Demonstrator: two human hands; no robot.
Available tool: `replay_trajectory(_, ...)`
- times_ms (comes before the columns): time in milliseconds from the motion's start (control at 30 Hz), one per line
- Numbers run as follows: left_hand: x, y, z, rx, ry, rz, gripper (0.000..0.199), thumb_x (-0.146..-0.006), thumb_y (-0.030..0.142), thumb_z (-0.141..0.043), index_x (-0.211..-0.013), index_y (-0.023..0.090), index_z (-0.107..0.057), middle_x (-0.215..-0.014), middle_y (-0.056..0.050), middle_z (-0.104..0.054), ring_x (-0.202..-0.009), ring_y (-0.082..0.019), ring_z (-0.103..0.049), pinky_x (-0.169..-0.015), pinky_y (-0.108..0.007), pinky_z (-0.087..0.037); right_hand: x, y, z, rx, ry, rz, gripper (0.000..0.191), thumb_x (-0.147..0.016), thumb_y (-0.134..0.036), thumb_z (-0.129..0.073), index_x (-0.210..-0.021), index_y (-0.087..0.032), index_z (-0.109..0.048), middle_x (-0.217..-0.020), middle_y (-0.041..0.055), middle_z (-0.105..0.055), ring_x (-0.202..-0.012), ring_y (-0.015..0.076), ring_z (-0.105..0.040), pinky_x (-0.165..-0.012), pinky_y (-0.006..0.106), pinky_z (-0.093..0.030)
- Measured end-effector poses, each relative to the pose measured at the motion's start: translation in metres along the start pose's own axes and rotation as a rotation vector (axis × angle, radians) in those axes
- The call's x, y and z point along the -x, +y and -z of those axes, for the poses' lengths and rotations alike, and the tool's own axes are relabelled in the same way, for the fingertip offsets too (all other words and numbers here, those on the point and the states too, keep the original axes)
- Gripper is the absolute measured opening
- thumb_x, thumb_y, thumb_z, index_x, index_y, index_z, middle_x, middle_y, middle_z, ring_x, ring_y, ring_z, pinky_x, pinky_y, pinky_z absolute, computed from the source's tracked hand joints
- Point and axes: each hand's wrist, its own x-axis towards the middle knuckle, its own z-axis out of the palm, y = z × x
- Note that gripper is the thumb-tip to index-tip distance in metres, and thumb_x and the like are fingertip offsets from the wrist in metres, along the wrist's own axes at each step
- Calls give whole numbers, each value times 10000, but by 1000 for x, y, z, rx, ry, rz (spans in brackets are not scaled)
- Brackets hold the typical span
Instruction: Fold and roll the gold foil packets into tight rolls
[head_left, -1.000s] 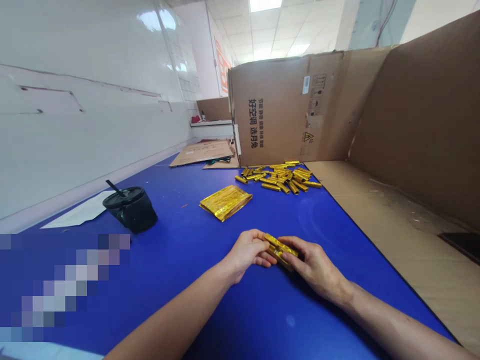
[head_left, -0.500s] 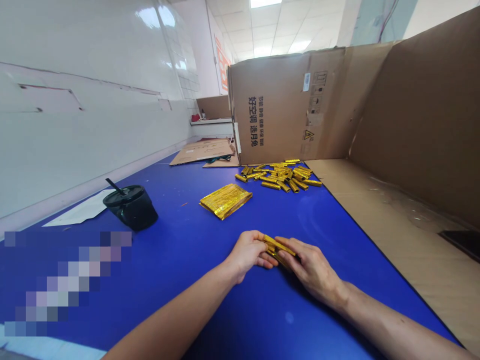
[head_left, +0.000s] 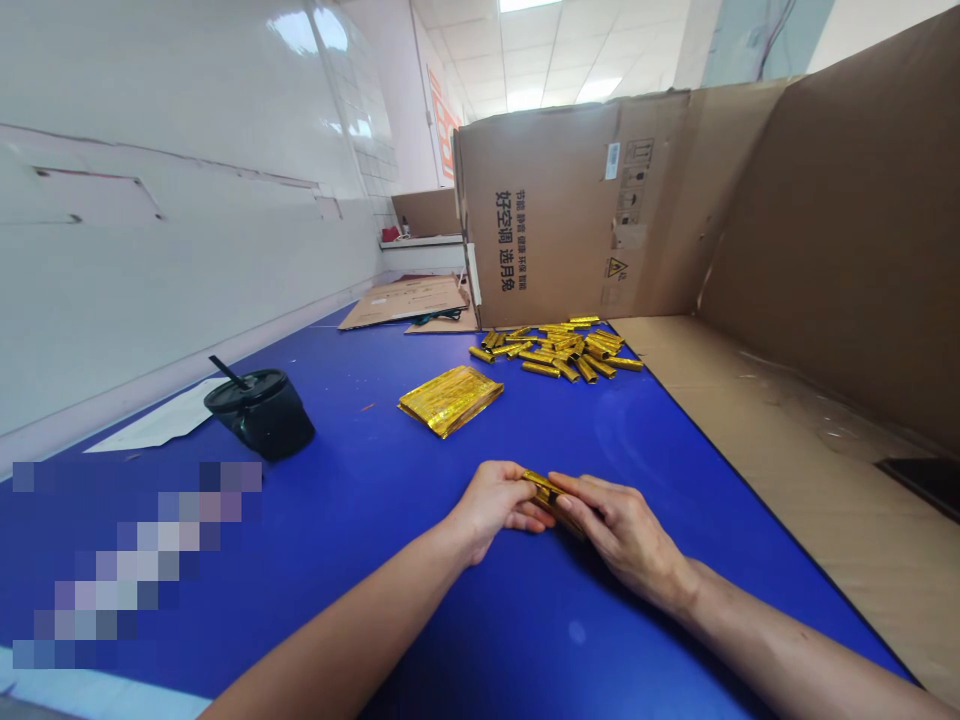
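Near the middle of the blue table, a folded gold foil piece [head_left: 541, 489] is held between both hands. My left hand [head_left: 501, 505] pinches its left end, fingers curled beneath. My right hand [head_left: 622, 530] grips the right end with thumb and fingers, covering part of it. Beyond the hands lies a flat stack of gold foil sheets [head_left: 451, 400]. Further back, against the cardboard, is a heap of several small gold foil rolls [head_left: 559, 345].
On the left a black cup [head_left: 262, 415] with a straw stands by a white paper [head_left: 154, 425]. A tall cardboard panel [head_left: 570, 220] closes off the back, and more cardboard [head_left: 787, 440] runs along the right edge. Flat cardboard pieces [head_left: 409, 300] lie at the back left.
The gold piece between my hands looks narrower and more closed. My right fingers have shifted slightly along it; my left hand has barely moved.
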Motion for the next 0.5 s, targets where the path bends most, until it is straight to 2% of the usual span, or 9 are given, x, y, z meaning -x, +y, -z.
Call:
replay_trajectory(167,-1,2,1,6,-18,26,88,-709,90,-455,-761,84,-526,-633,-67,-615,-544,-132,-607,-524,-217,-467,0,-1,2,-49,0,25,313,-864,-297,-361,-1076,-181,-559,-728,33,-588,-652,143,-530,-616,255,-408)
replay_trajectory(367,-2,1,4,43,-11,14,92,-747,122,-454,-751,78,-535,-612,-72,-613,-527,-117,-593,-533,-220,-468,1,-5,5,-43,-62,38,284,-870,-279,-350,-1015,-197,-579,-701,18,-541,-632,131,-489,-602,250,-372)
replay_trajectory(500,-4,0,6,104,-62,12,114,-742,122,-453,-769,68,-550,-646,-95,-621,-550,-131,-603,-545,-230,-472,0,-5,6,-52,-80,23,291,-869,-282,-348,-1021,-190,-578,-716,20,-531,-650,133,-486,-619,253,-364)
